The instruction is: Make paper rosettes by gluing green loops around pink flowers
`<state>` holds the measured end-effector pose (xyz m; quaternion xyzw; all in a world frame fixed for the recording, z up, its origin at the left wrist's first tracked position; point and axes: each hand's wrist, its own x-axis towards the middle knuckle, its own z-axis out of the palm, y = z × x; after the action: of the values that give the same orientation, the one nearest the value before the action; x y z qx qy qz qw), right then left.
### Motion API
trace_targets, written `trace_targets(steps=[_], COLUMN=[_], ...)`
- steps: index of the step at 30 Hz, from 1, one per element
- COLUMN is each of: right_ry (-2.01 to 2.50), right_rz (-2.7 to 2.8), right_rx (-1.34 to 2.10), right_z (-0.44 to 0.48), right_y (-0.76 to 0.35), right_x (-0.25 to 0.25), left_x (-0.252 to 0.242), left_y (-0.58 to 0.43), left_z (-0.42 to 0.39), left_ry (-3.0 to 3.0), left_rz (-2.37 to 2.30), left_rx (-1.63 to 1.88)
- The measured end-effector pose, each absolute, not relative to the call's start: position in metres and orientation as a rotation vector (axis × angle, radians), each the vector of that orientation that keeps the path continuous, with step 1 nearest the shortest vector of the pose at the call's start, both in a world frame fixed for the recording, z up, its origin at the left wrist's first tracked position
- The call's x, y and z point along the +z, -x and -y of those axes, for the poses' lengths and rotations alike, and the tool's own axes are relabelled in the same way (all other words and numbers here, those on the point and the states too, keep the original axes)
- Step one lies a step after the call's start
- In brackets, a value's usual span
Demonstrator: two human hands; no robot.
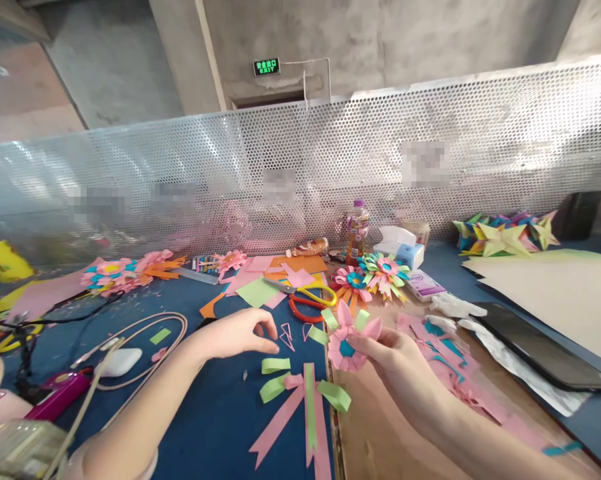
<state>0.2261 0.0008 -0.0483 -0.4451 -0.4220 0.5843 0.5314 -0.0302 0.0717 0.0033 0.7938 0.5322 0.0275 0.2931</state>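
My right hand [398, 363] pinches a pink paper flower [336, 348] with a blue centre. Pink pointed petals and light green loops stick out from the flower's edge. To its left, my left hand [240, 333] hovers over the blue table with fingers curved and apart, holding nothing that I can see. Closest to those fingertips lies a pink folded paper triangle [286, 337]; a second pink triangle [307, 331] is beside the flower. Below the hands lie green paper loops [275, 365], pink forked strips [280, 427] and a green strip [309, 407].
Scissors [305, 303] with red and yellow handles lie beyond the hands, by coloured paper sheets [260, 287]. Finished paper flowers [386, 268], a drink bottle [358, 230] and tissues [409, 257] stand behind. A phone [540, 347] lies right; cables [173, 320] lie left.
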Motion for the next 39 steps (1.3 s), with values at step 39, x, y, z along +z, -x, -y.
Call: trace_targets(steps=[39], right_ry=[0.893], right_rz=[0.851], right_rx=[1.47], right_z=[0.005], right_y=[-0.215], right_x=[-0.062], left_x=[-0.006], left_y=[-0.033], left_z=[-0.031], left_ry=[-1.627], left_rz=[-1.026], left_rx=[0.688])
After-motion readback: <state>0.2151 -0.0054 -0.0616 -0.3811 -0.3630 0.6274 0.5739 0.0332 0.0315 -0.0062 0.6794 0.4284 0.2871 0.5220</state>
